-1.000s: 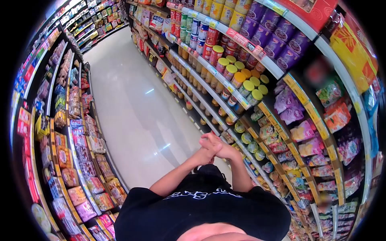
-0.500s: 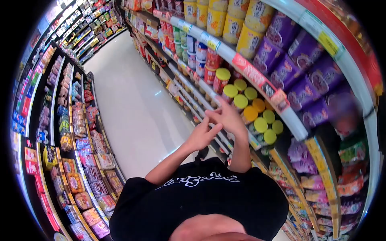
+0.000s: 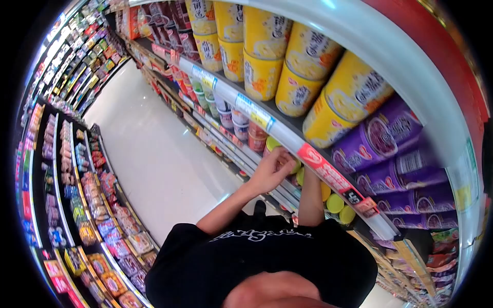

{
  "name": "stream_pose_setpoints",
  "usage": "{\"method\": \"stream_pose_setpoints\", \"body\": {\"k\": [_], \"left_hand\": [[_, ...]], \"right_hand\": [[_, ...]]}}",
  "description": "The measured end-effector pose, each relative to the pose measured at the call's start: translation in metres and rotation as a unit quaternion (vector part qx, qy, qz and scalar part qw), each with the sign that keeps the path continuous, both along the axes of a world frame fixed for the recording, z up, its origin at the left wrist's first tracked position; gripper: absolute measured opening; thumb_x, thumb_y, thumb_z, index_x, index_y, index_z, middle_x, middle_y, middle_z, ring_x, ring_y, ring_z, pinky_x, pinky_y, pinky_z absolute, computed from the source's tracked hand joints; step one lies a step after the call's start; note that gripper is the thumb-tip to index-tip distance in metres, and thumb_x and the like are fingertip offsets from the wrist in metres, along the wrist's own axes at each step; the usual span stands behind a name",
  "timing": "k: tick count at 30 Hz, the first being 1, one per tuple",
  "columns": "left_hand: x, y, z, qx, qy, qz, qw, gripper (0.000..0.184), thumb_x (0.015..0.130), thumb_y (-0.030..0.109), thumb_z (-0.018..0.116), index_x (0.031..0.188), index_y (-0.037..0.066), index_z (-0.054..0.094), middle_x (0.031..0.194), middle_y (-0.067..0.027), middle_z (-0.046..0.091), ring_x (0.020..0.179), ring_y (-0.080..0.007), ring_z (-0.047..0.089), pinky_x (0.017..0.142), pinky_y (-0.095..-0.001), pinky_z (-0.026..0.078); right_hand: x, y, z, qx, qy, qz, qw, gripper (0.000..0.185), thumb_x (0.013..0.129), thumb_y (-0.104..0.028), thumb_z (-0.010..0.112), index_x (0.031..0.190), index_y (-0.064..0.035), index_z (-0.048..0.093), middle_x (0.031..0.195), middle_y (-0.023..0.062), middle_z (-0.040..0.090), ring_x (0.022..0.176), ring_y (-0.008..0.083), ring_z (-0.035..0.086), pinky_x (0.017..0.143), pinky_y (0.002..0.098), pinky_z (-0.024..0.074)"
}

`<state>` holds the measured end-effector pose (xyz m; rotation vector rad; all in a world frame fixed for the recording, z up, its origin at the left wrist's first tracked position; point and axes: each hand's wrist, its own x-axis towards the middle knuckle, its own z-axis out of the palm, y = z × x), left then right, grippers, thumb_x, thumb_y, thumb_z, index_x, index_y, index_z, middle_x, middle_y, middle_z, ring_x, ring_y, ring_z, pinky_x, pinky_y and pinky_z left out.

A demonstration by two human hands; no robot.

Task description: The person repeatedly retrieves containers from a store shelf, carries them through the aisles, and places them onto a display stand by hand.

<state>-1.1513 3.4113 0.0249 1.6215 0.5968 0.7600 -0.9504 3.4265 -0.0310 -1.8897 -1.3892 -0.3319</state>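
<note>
My left hand (image 3: pixel 273 168) is at the front of a shelf of jars, below the edge with a red price strip (image 3: pixel 323 167). Its fingers curl beside a yellow-green jar lid (image 3: pixel 271 143); what lies inside them is too small to make out. My right forearm (image 3: pixel 311 200) reaches up under the same shelf edge, which hides most of the hand and its fingers. More yellow-green lids (image 3: pixel 335 203) show to the right of the forearm. Above the edge stand yellow cans (image 3: pixel 300 92) and purple cans (image 3: pixel 382 136).
A pale floor aisle (image 3: pixel 149 138) runs away at the left. Beyond it stands a shelf unit with packaged snacks (image 3: pixel 110 231). A curved white shelf edge (image 3: pixel 411 56) crosses the upper right. Small cups (image 3: pixel 225 118) line the shelf left of my hands.
The shelf with yellow and purple cans now looks larger and closer. My hands, clasped at first, came apart and moved to the jars. My right hand has gone behind the shelf edge.
</note>
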Motion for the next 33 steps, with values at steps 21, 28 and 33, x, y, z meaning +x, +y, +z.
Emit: {"method": "stream_pose_setpoints", "body": {"k": [21,28,33], "left_hand": [[-0.016,0.065,0.001,-0.054,-0.048,-0.235,0.969,0.038,0.095,0.012,0.061,0.124,-0.005,0.044,0.099,-0.0119,0.062,0.072,-0.0134,0.065,0.061,-0.0275,0.053],[-0.028,0.077,0.004,0.036,-0.057,-0.198,0.978,0.053,0.091,0.016,0.065,0.131,-0.007,0.039,0.11,-0.0271,0.056,0.066,-0.0195,0.066,0.056,-0.0316,0.053],[-0.041,0.088,0.012,0.182,-0.056,-0.2,0.961,0.037,0.085,0.016,0.069,0.114,0.0,0.052,0.101,-0.0158,0.059,0.068,-0.0212,0.061,0.065,-0.0326,0.052]], "right_hand": [[-0.033,-0.01,-0.007,-0.064,-0.066,-0.19,0.977,0.023,0.081,-0.023,0.07,0.098,-0.0064,0.069,0.093,0.0116,0.069,0.09,0.028,0.065,0.081,0.0395,0.0501],[-0.046,-0.013,-0.018,-0.068,-0.088,-0.222,0.969,0.022,0.078,-0.021,0.072,0.095,-0.0067,0.07,0.09,0.0105,0.07,0.087,0.0271,0.066,0.08,0.0395,0.0505],[-0.067,-0.026,-0.036,-0.045,-0.066,-0.227,0.971,0.022,0.076,-0.02,0.073,0.094,-0.007,0.071,0.088,0.0097,0.07,0.085,0.0264,0.066,0.079,0.0395,0.0508]]}}
